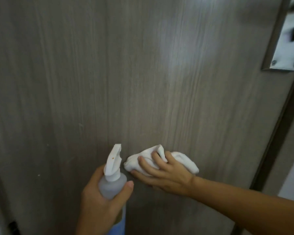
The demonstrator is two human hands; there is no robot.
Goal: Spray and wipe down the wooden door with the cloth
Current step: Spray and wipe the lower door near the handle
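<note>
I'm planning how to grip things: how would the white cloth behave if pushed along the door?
The white cloth looks soft and floppy: it bunches into folds under the right hand. Pushed along the wooden door, it would probably crumple and shift rather than hold shape. It seems light.

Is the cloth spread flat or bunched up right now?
Bunched: the white cloth sits in crumpled folds under the right hand, pressed against the door.

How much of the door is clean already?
Can't tell what's clean: no wet patches show on the wooden door. Right now the right hand presses the white cloth low on it, and the left hand grips the spray bottle. Everything above looks still to wipe.
</note>
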